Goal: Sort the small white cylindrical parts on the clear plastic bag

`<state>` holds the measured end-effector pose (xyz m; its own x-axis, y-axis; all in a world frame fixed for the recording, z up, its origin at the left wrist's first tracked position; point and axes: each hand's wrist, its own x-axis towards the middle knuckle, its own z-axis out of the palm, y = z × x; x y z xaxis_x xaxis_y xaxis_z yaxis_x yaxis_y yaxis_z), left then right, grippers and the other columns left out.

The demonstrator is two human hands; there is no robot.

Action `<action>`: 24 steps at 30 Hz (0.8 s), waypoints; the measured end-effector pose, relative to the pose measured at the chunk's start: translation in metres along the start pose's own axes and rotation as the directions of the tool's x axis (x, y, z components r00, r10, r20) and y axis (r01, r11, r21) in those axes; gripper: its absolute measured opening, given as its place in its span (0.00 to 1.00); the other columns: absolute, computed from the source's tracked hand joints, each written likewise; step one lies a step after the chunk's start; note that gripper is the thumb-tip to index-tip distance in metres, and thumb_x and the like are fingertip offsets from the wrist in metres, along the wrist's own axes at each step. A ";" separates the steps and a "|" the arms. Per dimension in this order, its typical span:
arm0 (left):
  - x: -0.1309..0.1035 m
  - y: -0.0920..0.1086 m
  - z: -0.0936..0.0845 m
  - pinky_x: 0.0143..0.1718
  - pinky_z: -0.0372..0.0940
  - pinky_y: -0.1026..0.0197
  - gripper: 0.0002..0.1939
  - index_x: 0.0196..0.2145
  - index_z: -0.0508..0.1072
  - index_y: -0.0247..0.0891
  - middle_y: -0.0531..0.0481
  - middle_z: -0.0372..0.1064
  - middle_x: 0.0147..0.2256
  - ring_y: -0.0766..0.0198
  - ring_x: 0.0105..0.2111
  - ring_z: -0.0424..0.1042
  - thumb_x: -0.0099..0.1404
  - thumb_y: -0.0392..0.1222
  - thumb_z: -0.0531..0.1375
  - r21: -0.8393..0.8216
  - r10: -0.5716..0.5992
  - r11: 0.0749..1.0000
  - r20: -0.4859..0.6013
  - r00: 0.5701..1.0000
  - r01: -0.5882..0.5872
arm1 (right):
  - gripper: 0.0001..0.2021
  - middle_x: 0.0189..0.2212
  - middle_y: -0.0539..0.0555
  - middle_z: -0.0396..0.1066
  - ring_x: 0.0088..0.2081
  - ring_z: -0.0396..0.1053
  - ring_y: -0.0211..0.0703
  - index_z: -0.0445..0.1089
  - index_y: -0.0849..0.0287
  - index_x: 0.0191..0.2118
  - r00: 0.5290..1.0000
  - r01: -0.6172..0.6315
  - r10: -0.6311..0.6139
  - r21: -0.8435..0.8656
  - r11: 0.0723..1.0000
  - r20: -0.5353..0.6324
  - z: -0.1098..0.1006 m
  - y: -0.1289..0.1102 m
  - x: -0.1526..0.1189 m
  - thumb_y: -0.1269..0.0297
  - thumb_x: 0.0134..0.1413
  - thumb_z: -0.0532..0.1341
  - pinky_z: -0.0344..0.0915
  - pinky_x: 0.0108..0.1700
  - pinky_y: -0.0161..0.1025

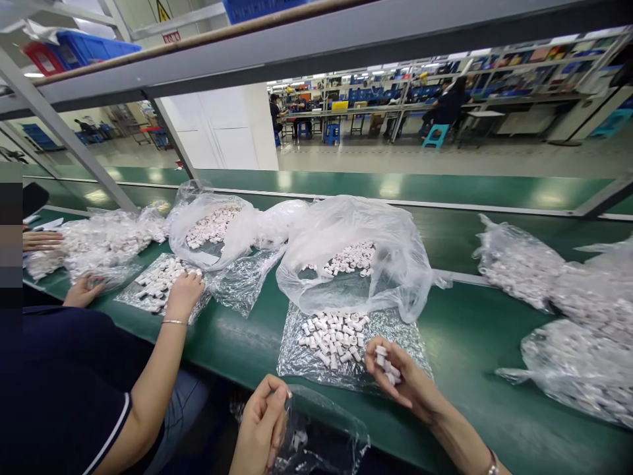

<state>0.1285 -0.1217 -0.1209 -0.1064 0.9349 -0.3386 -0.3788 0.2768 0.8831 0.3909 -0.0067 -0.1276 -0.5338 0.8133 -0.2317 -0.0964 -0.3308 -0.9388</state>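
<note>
My left hand (pixel 264 419) pinches the rim of a clear plastic bag (pixel 326 429), which hangs at the table's front edge with a few white pieces inside. My right hand (pixel 403 376), palm up and fingers curled, holds several small white plastic fittings (pixel 388 366). It is just right of a pile of white fittings (pixel 333 336) lying on a flat clear plastic sheet (pixel 403 336). Behind the sheet, a large open plastic bag (pixel 390 231) holds more of these fittings.
At left a co-worker's hand (pixel 186 290) touches another fitting pile (pixel 161 284). Filled bags (pixel 578 376) lie at the right on the green table (pixel 475 343). A second open bag (pixel 242 227) stands back left. A metal shelf beam (pixel 316 49) crosses above.
</note>
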 end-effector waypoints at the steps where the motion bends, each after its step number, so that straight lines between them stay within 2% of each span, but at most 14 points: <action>1: 0.000 0.000 0.001 0.13 0.39 0.73 0.21 0.32 0.66 0.38 0.66 0.47 0.10 0.79 0.09 0.39 0.65 0.60 0.60 0.001 0.003 1.000 0.002 1.000 -0.003 | 0.25 0.24 0.46 0.59 0.16 0.41 0.31 0.63 0.55 0.39 1.000 0.005 -0.005 0.019 1.000 -0.008 -0.003 -0.002 0.000 0.38 0.66 0.44 0.40 0.15 0.32; 3: 0.001 0.000 0.001 0.13 0.39 0.73 0.21 0.32 0.66 0.38 0.66 0.47 0.10 0.79 0.09 0.39 0.64 0.60 0.60 0.001 0.003 1.000 0.008 1.000 -0.003 | 0.25 0.22 0.45 0.57 0.17 0.41 0.32 0.64 0.55 0.37 0.999 -0.004 0.001 -0.086 0.996 -0.036 -0.007 -0.006 0.001 0.39 0.66 0.45 0.42 0.16 0.32; 5: 0.001 0.000 0.001 0.13 0.39 0.73 0.21 0.32 0.66 0.38 0.66 0.47 0.10 0.79 0.09 0.39 0.65 0.60 0.60 0.002 -0.006 1.000 0.015 1.000 0.006 | 0.22 0.22 0.46 0.59 0.19 0.48 0.33 0.65 0.56 0.35 0.995 0.000 -0.035 -0.342 0.940 -0.097 -0.008 -0.008 0.003 0.42 0.66 0.49 0.46 0.20 0.32; 7: 0.001 0.000 0.001 0.12 0.38 0.73 0.20 0.32 0.66 0.38 0.66 0.47 0.10 0.79 0.09 0.39 0.65 0.60 0.60 0.004 -0.014 1.000 0.020 1.000 0.014 | 0.19 0.25 0.49 0.64 0.22 0.56 0.36 0.66 0.55 0.35 0.979 0.010 -0.134 -0.624 0.781 -0.151 -0.005 -0.006 0.005 0.45 0.66 0.51 0.50 0.24 0.34; 9: 0.002 0.000 0.000 0.12 0.38 0.72 0.20 0.31 0.66 0.38 0.66 0.47 0.10 0.79 0.09 0.39 0.65 0.60 0.59 0.007 -0.016 1.000 0.021 1.000 0.016 | 0.17 0.26 0.50 0.66 0.23 0.60 0.40 0.67 0.55 0.38 0.962 -0.019 -0.209 -0.811 0.584 -0.173 -0.002 0.001 0.008 0.47 0.66 0.52 0.51 0.27 0.36; 11: 0.002 0.000 0.000 0.12 0.38 0.72 0.20 0.31 0.66 0.38 0.66 0.47 0.10 0.79 0.09 0.39 0.65 0.60 0.59 0.007 -0.016 1.000 0.020 1.000 0.016 | 0.15 0.23 0.49 0.65 0.23 0.62 0.42 0.67 0.54 0.40 0.956 -0.067 -0.228 -0.893 0.445 -0.185 0.000 0.010 0.012 0.49 0.65 0.53 0.50 0.27 0.37; 13: 0.001 0.001 0.000 0.12 0.37 0.72 0.21 0.31 0.66 0.39 0.66 0.47 0.10 0.79 0.09 0.38 0.65 0.61 0.59 0.007 -0.018 1.000 0.017 1.000 0.018 | 0.13 0.22 0.49 0.65 0.24 0.63 0.44 0.68 0.55 0.42 0.953 -0.078 -0.241 -0.918 0.388 -0.183 0.001 0.015 0.015 0.51 0.64 0.54 0.50 0.27 0.37; 15: 0.001 0.002 0.000 0.12 0.37 0.73 0.21 0.32 0.66 0.39 0.66 0.47 0.10 0.79 0.09 0.38 0.64 0.61 0.60 0.009 -0.021 1.000 0.015 1.000 0.020 | 0.14 0.22 0.48 0.64 0.24 0.62 0.43 0.68 0.54 0.42 0.954 -0.078 -0.232 -0.908 0.412 -0.187 0.001 0.016 0.017 0.51 0.63 0.55 0.50 0.27 0.37; 16: 0.001 0.002 0.001 0.12 0.37 0.73 0.21 0.32 0.66 0.39 0.66 0.47 0.10 0.79 0.09 0.38 0.64 0.61 0.60 0.010 -0.021 1.000 0.015 1.000 0.021 | 0.14 0.22 0.48 0.64 0.23 0.61 0.41 0.68 0.54 0.41 0.958 -0.071 -0.215 -0.883 0.463 -0.190 0.000 0.014 0.017 0.50 0.63 0.55 0.49 0.27 0.36; 18: 0.001 0.002 0.001 0.12 0.37 0.73 0.21 0.32 0.66 0.39 0.66 0.47 0.10 0.79 0.09 0.38 0.64 0.61 0.59 0.012 -0.024 1.000 0.018 1.000 0.023 | 0.15 0.22 0.46 0.61 0.22 0.55 0.37 0.68 0.55 0.39 0.976 -0.052 -0.128 -0.760 0.648 -0.176 -0.003 0.006 0.014 0.48 0.62 0.56 0.48 0.26 0.35; 20: 0.001 0.002 0.001 0.12 0.38 0.74 0.21 0.32 0.66 0.39 0.66 0.47 0.10 0.79 0.09 0.38 0.64 0.61 0.59 0.012 -0.024 1.000 0.019 1.000 0.024 | 0.17 0.21 0.44 0.58 0.19 0.48 0.33 0.66 0.55 0.36 0.993 -0.057 -0.003 -0.500 0.864 -0.118 -0.008 -0.002 0.010 0.45 0.63 0.56 0.45 0.23 0.33; 21: 0.001 0.002 0.001 0.12 0.39 0.74 0.21 0.32 0.66 0.39 0.66 0.47 0.10 0.79 0.09 0.38 0.64 0.61 0.59 0.011 -0.023 1.000 0.020 1.000 0.023 | 0.19 0.20 0.44 0.56 0.18 0.44 0.32 0.65 0.56 0.36 0.996 -0.068 0.045 -0.345 0.936 -0.075 -0.010 -0.005 0.007 0.44 0.64 0.54 0.43 0.21 0.32; 23: 0.002 0.001 0.001 0.12 0.40 0.74 0.21 0.32 0.66 0.38 0.66 0.47 0.10 0.79 0.09 0.39 0.64 0.61 0.60 0.008 -0.023 1.000 0.020 1.000 0.022 | 0.22 0.19 0.42 0.53 0.16 0.38 0.31 0.64 0.56 0.38 0.997 -0.075 0.075 -0.096 0.993 -0.004 -0.013 -0.009 0.003 0.42 0.66 0.49 0.39 0.17 0.32; 24: 0.002 0.001 0.001 0.12 0.40 0.73 0.21 0.32 0.66 0.38 0.66 0.47 0.10 0.79 0.09 0.39 0.64 0.61 0.60 0.007 -0.022 1.000 0.022 1.000 0.022 | 0.23 0.18 0.42 0.53 0.16 0.37 0.31 0.65 0.56 0.39 0.998 -0.066 0.066 -0.028 0.997 0.021 -0.014 -0.010 0.002 0.41 0.67 0.46 0.38 0.16 0.32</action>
<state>0.1287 -0.1195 -0.1203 -0.0780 0.9332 -0.3508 -0.3746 0.2987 0.8778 0.4025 0.0048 -0.1220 -0.5561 0.7796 -0.2880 -0.0377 -0.3698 -0.9283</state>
